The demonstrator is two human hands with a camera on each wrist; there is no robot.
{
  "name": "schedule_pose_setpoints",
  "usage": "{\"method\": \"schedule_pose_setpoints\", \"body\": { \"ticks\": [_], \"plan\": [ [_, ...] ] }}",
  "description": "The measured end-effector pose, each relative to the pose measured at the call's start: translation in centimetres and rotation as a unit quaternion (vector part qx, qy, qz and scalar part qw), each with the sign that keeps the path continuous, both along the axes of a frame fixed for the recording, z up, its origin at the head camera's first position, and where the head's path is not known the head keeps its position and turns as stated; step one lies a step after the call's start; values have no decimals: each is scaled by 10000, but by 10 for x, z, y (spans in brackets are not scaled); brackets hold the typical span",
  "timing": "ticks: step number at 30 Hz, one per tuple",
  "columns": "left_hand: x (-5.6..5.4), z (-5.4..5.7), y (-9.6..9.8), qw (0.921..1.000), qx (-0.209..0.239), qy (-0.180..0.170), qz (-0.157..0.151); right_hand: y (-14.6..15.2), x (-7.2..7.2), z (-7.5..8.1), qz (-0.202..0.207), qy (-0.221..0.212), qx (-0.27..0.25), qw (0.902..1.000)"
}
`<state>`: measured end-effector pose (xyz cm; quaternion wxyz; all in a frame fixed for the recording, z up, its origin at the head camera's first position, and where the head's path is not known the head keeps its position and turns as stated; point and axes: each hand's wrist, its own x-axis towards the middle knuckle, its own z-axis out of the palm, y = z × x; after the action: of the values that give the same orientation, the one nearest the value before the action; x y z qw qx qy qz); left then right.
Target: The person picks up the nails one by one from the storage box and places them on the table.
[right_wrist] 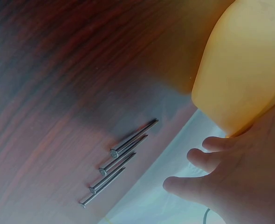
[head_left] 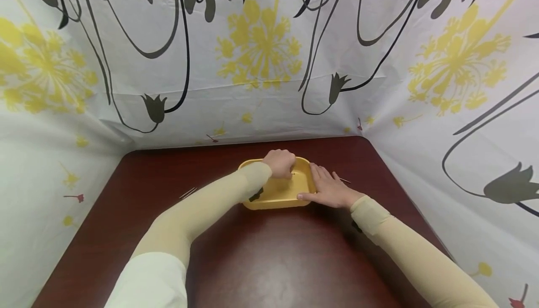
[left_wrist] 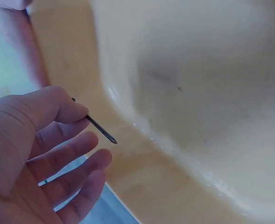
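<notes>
A yellow plastic tray (head_left: 278, 203) sits on the dark red table. Over its inside, my left hand (head_left: 280, 163) pinches a single metal nail (left_wrist: 101, 129) between thumb and forefinger. The nail's pointed end sticks out past the fingertips, and the other fingers lie loosely bent below. My right hand (head_left: 331, 192) rests on the tray's right rim with its fingers stretched out. In the right wrist view several nails (right_wrist: 123, 149) lie side by side on the table, close to the right hand and outside the tray.
Left of the tray, more thin metal pieces (head_left: 187, 193) lie on the table (head_left: 269, 252). A white cloth (head_left: 269, 121) with flower prints hangs as walls along the table's back and sides.
</notes>
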<state>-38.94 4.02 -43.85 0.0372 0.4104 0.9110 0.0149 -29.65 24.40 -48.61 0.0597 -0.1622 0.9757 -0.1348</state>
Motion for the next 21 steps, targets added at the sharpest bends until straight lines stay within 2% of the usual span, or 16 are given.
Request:
{"method": "schedule_pose_setpoints", "body": {
  "ticks": [4,12,21],
  "plan": [
    [5,4,-11,9998,182,-45,-17,0,-1,-1,9,22,13,10000],
    [16,13,-31,9986,468,218,-97,0,-1,2,-48,-18,-42,10000],
    [22,20,-56,9975,650,122,238,0,-1,-1,-15,41,-21,10000]
  ]
}}
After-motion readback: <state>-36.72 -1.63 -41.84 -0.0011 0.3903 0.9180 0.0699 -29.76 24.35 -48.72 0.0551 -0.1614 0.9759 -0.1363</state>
